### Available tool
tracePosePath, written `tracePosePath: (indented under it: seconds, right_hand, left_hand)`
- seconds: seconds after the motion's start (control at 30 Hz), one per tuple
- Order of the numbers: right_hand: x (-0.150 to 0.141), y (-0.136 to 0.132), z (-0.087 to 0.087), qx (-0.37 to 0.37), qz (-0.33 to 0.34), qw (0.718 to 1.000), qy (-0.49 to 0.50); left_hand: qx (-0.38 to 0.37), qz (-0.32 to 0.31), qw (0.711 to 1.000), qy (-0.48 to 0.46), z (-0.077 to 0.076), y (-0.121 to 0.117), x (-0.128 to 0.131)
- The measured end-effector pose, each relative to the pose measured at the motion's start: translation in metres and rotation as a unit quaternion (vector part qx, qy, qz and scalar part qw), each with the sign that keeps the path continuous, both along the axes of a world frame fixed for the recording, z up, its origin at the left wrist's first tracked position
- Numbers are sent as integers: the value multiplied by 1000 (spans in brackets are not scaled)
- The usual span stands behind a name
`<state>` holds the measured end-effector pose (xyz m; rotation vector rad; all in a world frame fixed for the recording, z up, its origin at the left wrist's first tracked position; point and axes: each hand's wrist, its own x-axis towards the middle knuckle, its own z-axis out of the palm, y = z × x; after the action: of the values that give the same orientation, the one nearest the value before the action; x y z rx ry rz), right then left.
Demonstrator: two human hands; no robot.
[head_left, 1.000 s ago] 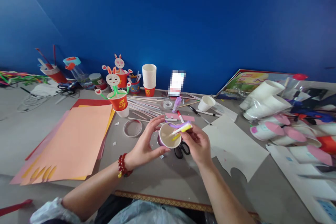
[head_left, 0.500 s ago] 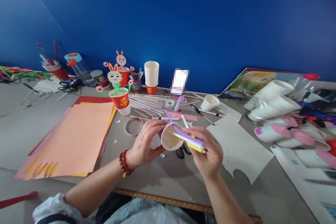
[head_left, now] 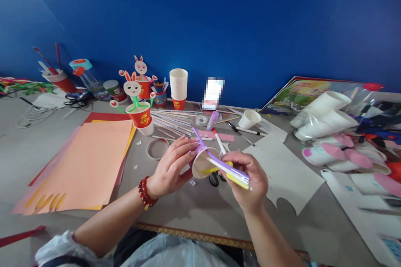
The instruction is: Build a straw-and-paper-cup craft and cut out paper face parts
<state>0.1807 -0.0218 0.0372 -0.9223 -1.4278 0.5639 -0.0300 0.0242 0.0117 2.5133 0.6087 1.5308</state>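
Note:
My left hand (head_left: 172, 167) is closed around a paper cup (head_left: 199, 170), tilted with its mouth toward my right hand. Purple shows on the cup's outside by my fingers. Between the thumb and fingers of my right hand (head_left: 249, 181) are purple, white and yellow straws (head_left: 232, 169). The white and yellow ones reach into the cup's mouth. The bent purple one crosses the rim, and its far end sticks up past the cup. Black-handled scissors (head_left: 214, 179) lie partly hidden behind the cup and right hand.
Left of my hands are a tape roll (head_left: 149, 152) and stacked coloured paper (head_left: 94, 154). Behind stand rabbit-topped red cups (head_left: 140, 117), a white cup stack (head_left: 178, 83) and loose straws (head_left: 173, 123). To the right lie cut white paper (head_left: 291, 175) and bagged cups (head_left: 328, 117).
The cup has turned, its mouth now showing narrower and facing more to the right. My right hand and the straws have shifted slightly right and down. Both hands keep their hold.

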Motion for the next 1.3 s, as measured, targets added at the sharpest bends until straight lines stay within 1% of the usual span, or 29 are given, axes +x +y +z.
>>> tracePosePath:
  seconds: [0.13,0.27,0.4,0.5,0.57,0.67,0.77,0.83,0.9,0.93,1.0,1.07,1.13,1.2,1.23,1.3]
  right_hand:
    - [-2,1,1,17,-5,999,-38]
    - [-4,1,2,10,-34,992,-118]
    - [-4,1,1,13,-41,983,-181]
    - [-3,3,-2,23,-35,980,-196]
    - [-1,5,-4,3,-30,982,-184]
    - [2,8,-6,-56,-17,987,-152]
    - [4,11,-6,-98,22,985,-140]
    - [4,13,-6,-114,48,981,-152]
    - [4,15,-6,-133,62,976,-158]
    - [3,15,-6,-145,66,975,-154]
    - [1,15,-5,-154,53,978,-134]
    - [-1,13,-3,-119,8,985,-126]
    - [-5,10,-1,-47,-26,986,-159]
    - [-10,6,-2,14,-25,976,-217]
    - [-13,5,-2,32,-23,969,-245]
    - [-18,4,-5,47,-40,956,-287]
  left_hand:
    - [8,-3,1000,24,3,-1,0]
    - [10,-2,999,40,3,-2,2]
    - [-3,-8,999,33,2,-3,3]
    - [-26,-14,999,20,2,-5,4]
    - [-65,-15,998,18,2,-6,5]
    - [-148,2,989,-1,0,-7,6]
    - [-205,-6,979,-19,-4,-8,7]
    - [-241,-18,970,-27,-6,-8,9]
    - [-307,-31,950,-55,-9,-9,11]
    - [-350,-41,933,-78,-11,-9,12]
    - [-437,-67,888,-130,-14,-9,14]
    - [-492,-83,849,-176,-17,-8,16]
    - [-510,-83,831,-207,-19,-7,17]
    - [-507,-73,831,-218,-19,-7,18]
    - [-500,-65,836,-218,-19,-7,18]
    - [-479,-49,851,-210,-19,-9,19]
